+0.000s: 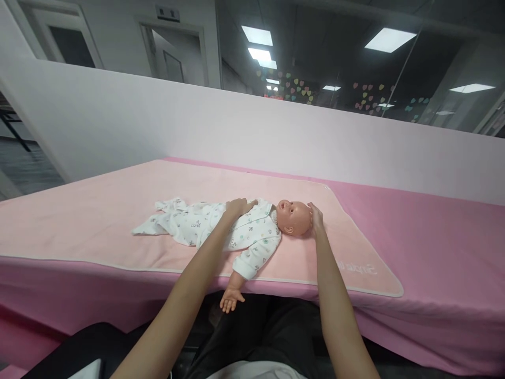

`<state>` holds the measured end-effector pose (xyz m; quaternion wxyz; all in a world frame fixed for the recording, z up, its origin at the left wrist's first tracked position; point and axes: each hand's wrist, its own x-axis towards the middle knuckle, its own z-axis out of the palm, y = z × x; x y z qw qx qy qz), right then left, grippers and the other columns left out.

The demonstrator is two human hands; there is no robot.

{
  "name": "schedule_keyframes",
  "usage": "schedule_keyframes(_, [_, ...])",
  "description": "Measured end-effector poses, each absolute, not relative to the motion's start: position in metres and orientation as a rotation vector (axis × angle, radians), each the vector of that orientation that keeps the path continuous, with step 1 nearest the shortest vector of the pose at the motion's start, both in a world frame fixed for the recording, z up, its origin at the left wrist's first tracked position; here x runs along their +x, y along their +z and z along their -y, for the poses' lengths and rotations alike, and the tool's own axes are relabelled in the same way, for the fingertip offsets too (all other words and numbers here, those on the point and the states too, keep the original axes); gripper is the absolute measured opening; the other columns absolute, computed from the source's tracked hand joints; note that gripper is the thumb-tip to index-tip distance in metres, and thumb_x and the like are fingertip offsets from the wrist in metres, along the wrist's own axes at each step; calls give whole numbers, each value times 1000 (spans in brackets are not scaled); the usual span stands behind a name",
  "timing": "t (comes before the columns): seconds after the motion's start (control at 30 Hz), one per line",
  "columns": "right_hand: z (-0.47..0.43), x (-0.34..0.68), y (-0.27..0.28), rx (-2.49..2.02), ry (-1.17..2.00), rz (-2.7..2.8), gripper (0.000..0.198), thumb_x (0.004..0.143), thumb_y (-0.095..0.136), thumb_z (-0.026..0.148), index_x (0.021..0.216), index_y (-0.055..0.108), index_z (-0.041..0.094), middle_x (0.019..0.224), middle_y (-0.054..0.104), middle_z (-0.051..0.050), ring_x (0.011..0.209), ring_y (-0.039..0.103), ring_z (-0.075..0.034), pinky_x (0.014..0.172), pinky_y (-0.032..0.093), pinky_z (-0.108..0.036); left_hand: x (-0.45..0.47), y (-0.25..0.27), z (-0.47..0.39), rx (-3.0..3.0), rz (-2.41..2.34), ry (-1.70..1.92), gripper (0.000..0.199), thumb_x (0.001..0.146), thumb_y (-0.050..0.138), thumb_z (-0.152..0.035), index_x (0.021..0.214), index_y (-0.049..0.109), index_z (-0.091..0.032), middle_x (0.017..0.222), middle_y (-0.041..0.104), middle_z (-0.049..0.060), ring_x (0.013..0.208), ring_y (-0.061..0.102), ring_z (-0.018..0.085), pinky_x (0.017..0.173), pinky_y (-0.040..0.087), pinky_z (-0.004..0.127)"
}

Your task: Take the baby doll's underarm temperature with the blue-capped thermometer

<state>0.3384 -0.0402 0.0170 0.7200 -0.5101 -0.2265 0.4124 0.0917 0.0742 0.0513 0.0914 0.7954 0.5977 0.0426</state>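
A baby doll [294,217] lies on its back, head to the right, in a white patterned sleepsuit [252,231]. My left hand [238,207] rests on the doll's chest and belly, its fingers stretched over the cloth. Against the crown of the doll's head lies my right hand [316,217], palm curved to it and fingers extended; part of them is hidden behind the head. The doll's near arm points toward me, and its hand [232,299] hangs past the table's front edge. The suit's legs lie flat to the left.
A peach mat [98,210] with pale edging and lettering covers part of the pink-draped table [442,242]. Behind it rises a white partition [236,126] topped by dark glass with heart stickers. My legs [272,321] are under the front edge.
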Motion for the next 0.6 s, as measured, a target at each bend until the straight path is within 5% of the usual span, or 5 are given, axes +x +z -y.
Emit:
schedule_keyframes(0.2, [35,349,19,-1112,751,479,22,73,54,40,85,60,23,89,67,0,88,60,-13,75,47,-23,90,51,-66,2356,-1799,189,73,77,21,-67,113,54,-12,117,56,18,106,52,32,90,34,46])
schedule_keyframes(0.37, [43,330,28,-1060,1017,703,28,70,56,42,76,63,16,77,69,-6,78,64,-21,74,50,-33,91,52,-65,2362,-1809,198,73,77,22,-66,113,54,-12,118,56,17,107,52,32,90,35,45])
schedule_keyframes(0.6, [50,324,31,-1023,1261,745,42,76,46,53,80,63,16,84,69,-10,85,64,-26,76,51,-38,91,54,-63,2329,-1826,204,72,76,22,-67,110,55,-13,116,57,16,105,53,31,90,35,44])
